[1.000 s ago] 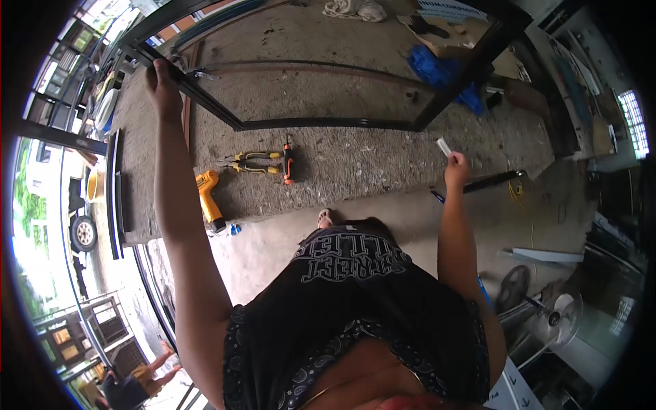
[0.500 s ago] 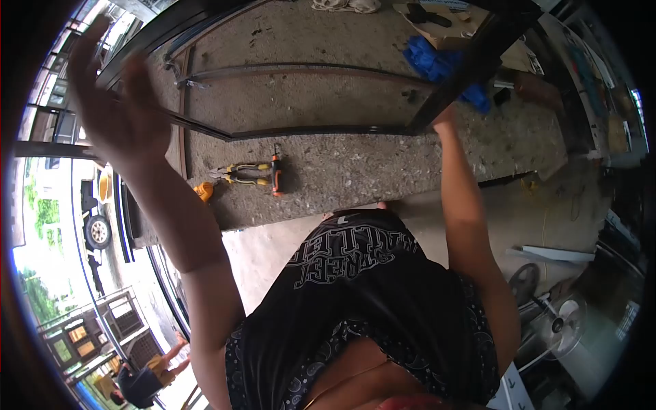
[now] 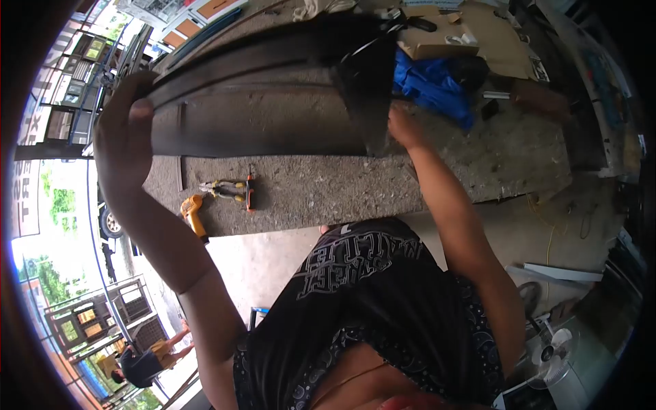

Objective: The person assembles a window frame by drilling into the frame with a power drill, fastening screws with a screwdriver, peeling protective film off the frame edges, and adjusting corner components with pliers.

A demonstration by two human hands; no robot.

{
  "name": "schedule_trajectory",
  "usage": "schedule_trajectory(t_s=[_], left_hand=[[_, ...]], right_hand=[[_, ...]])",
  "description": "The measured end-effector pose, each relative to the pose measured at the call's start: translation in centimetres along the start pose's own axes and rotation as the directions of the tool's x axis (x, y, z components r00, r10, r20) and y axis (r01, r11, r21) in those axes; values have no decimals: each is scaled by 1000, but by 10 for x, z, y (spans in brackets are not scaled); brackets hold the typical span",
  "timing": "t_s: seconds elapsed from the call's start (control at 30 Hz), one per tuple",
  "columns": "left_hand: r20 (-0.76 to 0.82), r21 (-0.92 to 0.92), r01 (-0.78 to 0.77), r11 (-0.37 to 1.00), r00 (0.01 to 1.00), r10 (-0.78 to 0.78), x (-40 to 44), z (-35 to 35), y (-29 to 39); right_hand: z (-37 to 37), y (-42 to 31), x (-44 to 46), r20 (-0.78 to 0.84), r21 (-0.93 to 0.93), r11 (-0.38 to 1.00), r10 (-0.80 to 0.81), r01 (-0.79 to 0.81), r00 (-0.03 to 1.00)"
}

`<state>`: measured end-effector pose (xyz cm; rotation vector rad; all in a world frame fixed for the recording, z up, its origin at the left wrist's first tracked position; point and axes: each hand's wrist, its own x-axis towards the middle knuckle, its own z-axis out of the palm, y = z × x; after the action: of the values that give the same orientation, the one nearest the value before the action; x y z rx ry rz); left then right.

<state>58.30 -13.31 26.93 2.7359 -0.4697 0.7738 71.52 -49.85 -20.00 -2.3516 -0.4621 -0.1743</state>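
Observation:
A dark metal frame (image 3: 273,61), blurred by motion, is held up above the workbench (image 3: 328,181). My left hand (image 3: 126,130) grips its left end, thumb on the near side and the other fingers partly hidden. At the right end, my right hand (image 3: 404,128) is closed on the frame's edge, its fingertips hidden behind the dark corner. Below the frame lie pliers (image 3: 229,189) with yellow-and-black handles, beside a small orange-and-black tool (image 3: 250,195). A yellow pistol-shaped tool (image 3: 194,213) rests at the bench's near edge.
Blue cloth (image 3: 437,85) and a cardboard box (image 3: 437,48) sit at the back right of the bench. A standing fan (image 3: 547,352) is on the floor at lower right. Another person (image 3: 147,362) is in the distance at lower left.
My left hand was open and apart from the frame; now it is closed on the left end. The frame has tilted, and my right hand has shifted left with it.

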Motion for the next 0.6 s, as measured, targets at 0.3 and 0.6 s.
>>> schedule_trajectory(t_s=[0.3,0.6], left_hand=[[229,-279,105,955,973,-41,55,1,67],[385,-368,257,894,917,-105,76,14,59]], right_hand=[[-53,-41,55,284,680,599,317,-423,905],[-218,-254,137,-97,972,176,-296,154,950]])
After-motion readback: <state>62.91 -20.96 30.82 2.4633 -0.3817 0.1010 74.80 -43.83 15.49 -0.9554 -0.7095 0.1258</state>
